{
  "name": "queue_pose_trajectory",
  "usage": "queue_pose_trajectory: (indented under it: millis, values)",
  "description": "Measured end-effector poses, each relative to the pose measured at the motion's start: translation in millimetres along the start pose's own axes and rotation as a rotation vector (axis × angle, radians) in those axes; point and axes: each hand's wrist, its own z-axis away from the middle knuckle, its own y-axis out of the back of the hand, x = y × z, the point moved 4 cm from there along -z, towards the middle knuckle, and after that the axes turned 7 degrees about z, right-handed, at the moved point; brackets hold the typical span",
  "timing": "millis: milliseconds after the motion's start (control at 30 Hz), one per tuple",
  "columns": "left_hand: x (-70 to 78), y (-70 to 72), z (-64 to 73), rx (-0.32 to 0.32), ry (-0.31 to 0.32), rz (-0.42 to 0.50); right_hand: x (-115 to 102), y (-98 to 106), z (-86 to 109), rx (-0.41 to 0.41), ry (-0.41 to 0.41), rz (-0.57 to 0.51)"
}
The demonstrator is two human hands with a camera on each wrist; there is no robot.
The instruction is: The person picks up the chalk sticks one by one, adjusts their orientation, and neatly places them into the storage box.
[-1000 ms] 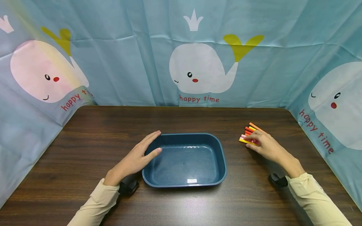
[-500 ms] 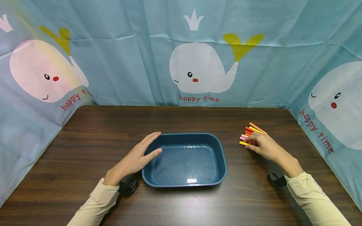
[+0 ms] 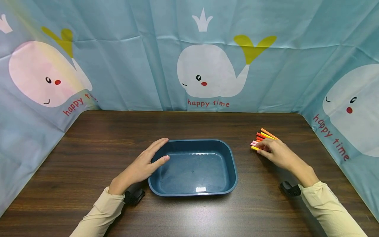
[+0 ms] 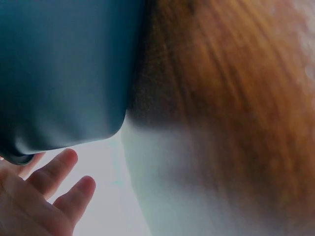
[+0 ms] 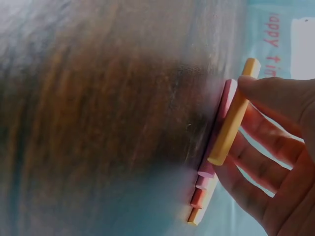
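My left hand [image 3: 144,165] rests at the left side of a blue plastic tray [image 3: 192,194], with its fingers nearly straight. The thumb reaches over the rim, while in the left wrist view the fingers [image 4: 55,172] show beside the outer wall. At the right, my right hand [image 3: 279,154] pinches a yellow crayon-like stick [image 5: 232,125] between thumb and fingertips. Close behind it lie several similar sticks: pink [image 3: 254,143], red [image 3: 260,135], orange [image 3: 269,133] and another yellow one. The hand covers parts of them in the head view.
The dark wood-grain table [image 3: 118,131] carries the tray near its middle. A light blue curtain [image 3: 124,72] with whale prints stands along the back and both sides. Black cameras [image 3: 134,196] are strapped to both wrists.
The pinched yellow stick first shifted slightly toward me, away from the pink ones, and its visible end has since risen a little in the view. The left hand and the tray stay put.
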Motion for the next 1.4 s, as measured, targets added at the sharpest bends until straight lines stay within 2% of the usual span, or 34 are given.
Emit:
queue_pose_trajectory:
  millis: [333, 633, 867, 1100, 1200, 1400]
  values:
    - [0.2, -0.4, -0.3, 0.002, -0.013, -0.007, -1, 3, 1.7, 0.009, -0.025, -0.031]
    - [0.1, -0.4, -0.3, 0.004, -0.016, -0.006, 0, -3, -1.7, -0.002, 0.044, -0.013]
    - [-0.1, 0.3, -0.8, 0.002, -0.015, -0.006, 2, -2, -0.3, -0.029, 0.025, 0.022]
    - [-0.3, 0.6, -1.1, 0.003, -0.019, -0.01, 0, 1, -1.0, -0.016, 0.03, 0.023]
    - [-0.4, -0.7, -1.2, 0.005, -0.025, -0.008, -2, 4, -0.1, -0.008, -0.005, -0.013]
    - [-0.7, -1.5, -0.7, 0.02, -0.037, -0.009, -12, 13, 0.5, 0.018, -0.09, -0.151]
